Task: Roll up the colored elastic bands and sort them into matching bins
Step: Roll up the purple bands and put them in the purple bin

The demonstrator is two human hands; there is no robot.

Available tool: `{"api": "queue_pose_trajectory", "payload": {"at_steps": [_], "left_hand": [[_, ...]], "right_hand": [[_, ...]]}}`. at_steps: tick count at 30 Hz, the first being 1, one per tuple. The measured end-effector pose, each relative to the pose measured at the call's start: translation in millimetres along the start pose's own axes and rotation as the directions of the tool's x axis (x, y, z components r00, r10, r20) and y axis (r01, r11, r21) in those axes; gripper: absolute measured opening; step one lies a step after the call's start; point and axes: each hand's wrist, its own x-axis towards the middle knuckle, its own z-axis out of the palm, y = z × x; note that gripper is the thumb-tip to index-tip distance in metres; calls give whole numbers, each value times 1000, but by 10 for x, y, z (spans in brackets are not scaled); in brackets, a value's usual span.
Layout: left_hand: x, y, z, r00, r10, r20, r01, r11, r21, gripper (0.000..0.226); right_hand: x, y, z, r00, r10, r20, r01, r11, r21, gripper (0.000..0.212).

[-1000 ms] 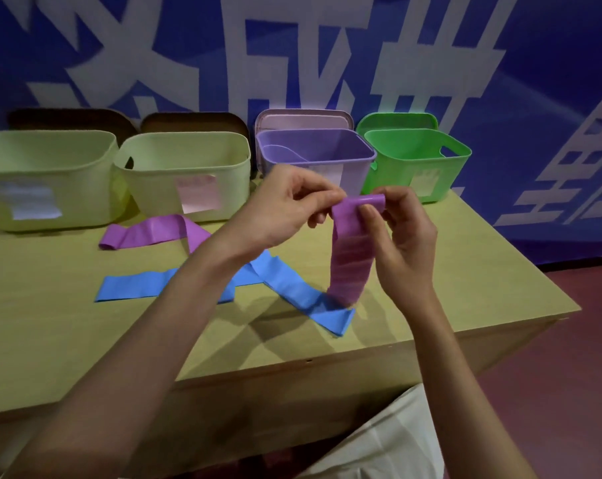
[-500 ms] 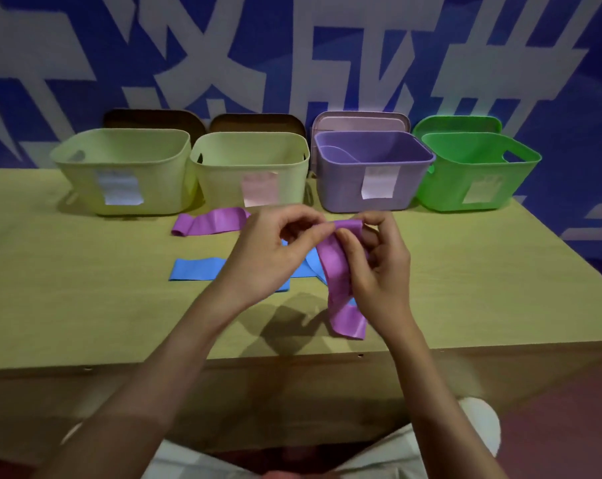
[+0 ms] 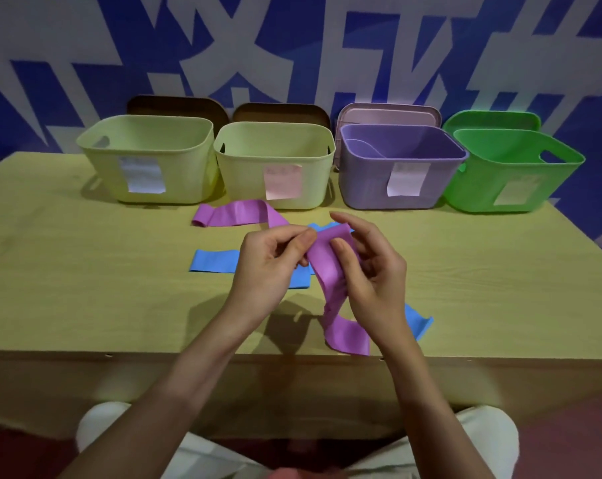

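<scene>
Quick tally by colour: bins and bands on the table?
Pale yellow-green bins: 2
Purple bins: 1
Green bins: 1
Purple bands: 2, one lying by the bins, one held in both hands
Blue bands: 1 for sure; partly hidden, could be more
Total: 4 bins, at least 3 bands

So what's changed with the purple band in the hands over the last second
Both hands, left and right, have lowered the purple band from in front of the purple bin to just above the table; its tail now lies on the tabletop. Both still pinch its top end. The blue band and bins look unmoved.
</scene>
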Motion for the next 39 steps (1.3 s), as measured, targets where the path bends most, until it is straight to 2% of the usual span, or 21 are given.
{"api": "queue_pose_trajectory", "payload": {"at_steps": [4, 7, 11, 15, 18, 21, 25, 27, 30, 33, 35, 39], "left_hand": [[12, -89, -4, 1000, -9, 20, 9, 1000, 7, 35], [23, -157, -23, 998, 48, 40, -53, 988, 142, 46], [24, -215, -74, 982, 177, 69, -190, 889, 416, 38], [28, -266, -109, 972, 199, 127, -235, 854, 465, 31], [5, -295, -90, 968, 213, 134, -251, 827, 503, 35], [-12, -313, -63, 982, 153, 107, -186, 864, 467, 41], [-11, -261, -53, 996, 67, 62, -83, 951, 298, 39], [-24, -231, -39, 997, 42, 71, -56, 977, 204, 44], [-36, -210, 8, 997, -14, 72, 9, 998, 68, 49], [-35, -202, 79, 990, -130, 51, 134, 988, -76, 52], [-39, -217, 94, 988, -139, 62, 142, 989, -44, 57], [-63, -263, 50, 996, -32, 79, 14, 975, 222, 57]], "right_hand": [[34, 27, 13, 1000, 24, 11, -24, 1000, 20, 19], [58, 57, 26, 999, 30, 20, -30, 999, -21, 20], [55, 106, 73, 997, 69, 28, -70, 997, 31, 13], [31, 111, 120, 995, 79, 67, -85, 992, 89, 10], [21, 106, 124, 993, 83, 81, -89, 993, 75, 12], [4, 121, 95, 989, 110, 100, -119, 989, 89, 10], [-17, 123, 30, 989, 85, 125, -91, 995, 42, 31], [-9, 115, -8, 989, 68, 130, -74, 996, 43, 35], [-1, 109, -34, 987, 74, 141, -91, 989, 120, 24], [14, 116, -38, 982, 126, 138, -144, 980, 135, 11], [26, 115, -55, 981, 137, 135, -153, 981, 121, 11], [14, 131, -84, 978, 144, 151, -159, 983, 97, 13]]}}
